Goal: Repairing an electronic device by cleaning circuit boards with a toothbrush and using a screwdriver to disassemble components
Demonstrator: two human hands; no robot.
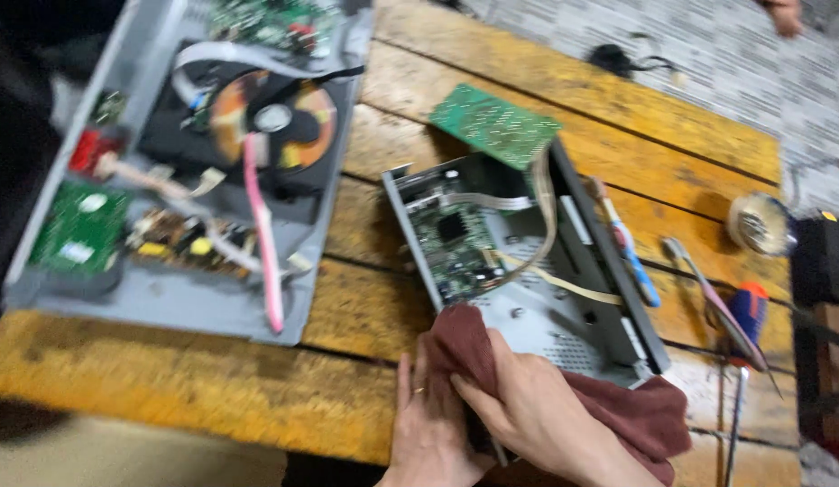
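Maroon cloth point(649, 417) on opened metal box point(537, 316) — left hand point(428, 424) flat, right hand point(528, 406) pinching cloth.

surface: worn yellow wooden planks point(167, 379)
on it: two opened metal cases point(564, 316) point(95, 271), screwdrivers point(749, 316), tape roll point(760, 224)

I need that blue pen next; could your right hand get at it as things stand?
Probably yes: the blue pen lies uncovered beside the box, but the right hand grips a cloth.

Opened disc player point(180, 171), loose green circuit board point(494, 124), screwdriver point(744, 343), tape roll point(760, 224).
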